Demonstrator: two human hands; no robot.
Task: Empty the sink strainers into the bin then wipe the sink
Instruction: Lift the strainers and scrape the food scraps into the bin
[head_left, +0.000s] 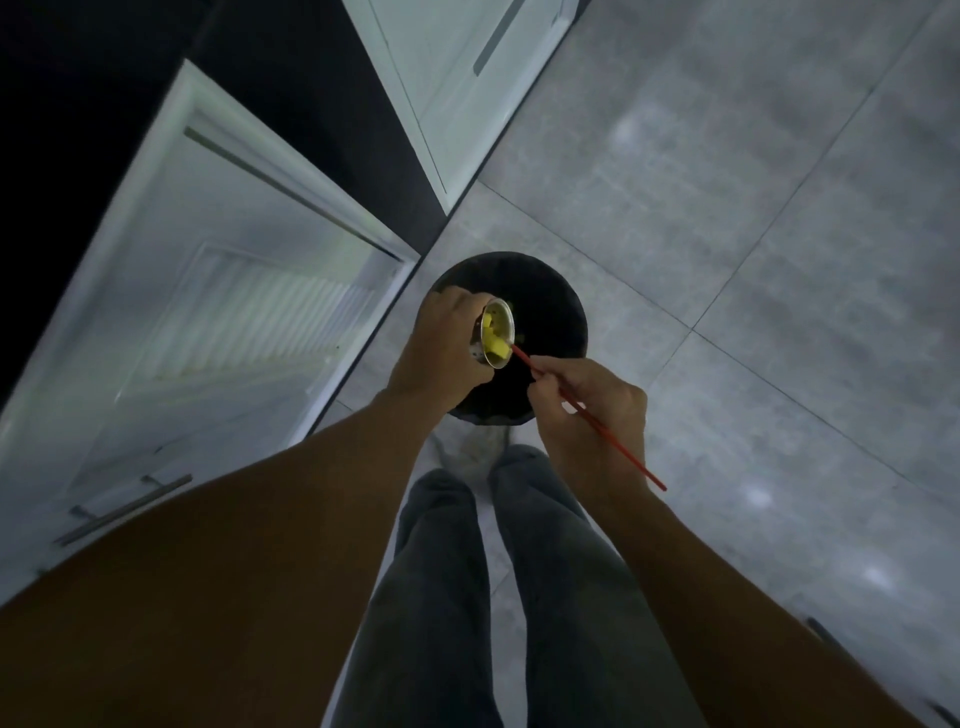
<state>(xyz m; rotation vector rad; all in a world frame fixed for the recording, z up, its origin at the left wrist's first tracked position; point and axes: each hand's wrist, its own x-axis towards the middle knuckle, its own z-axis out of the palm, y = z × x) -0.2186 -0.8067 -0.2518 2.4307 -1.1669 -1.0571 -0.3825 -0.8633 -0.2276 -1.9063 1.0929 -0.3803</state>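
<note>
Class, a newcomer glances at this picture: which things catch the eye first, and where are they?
The bright yellow scraps inside the round metal sink strainer, tilted in the left hand over the round black bin at centre. Next, the thin red stick in the right hand, its tip at the strainer's rim.

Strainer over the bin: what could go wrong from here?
1. The red stick in the right hand pries at yellow scraps; a hard flick might send bits past the rim of the bin onto the floor tiles.
2. The left hand alone holds the tilted strainer, so poking might knock it loose into the bin.
</note>
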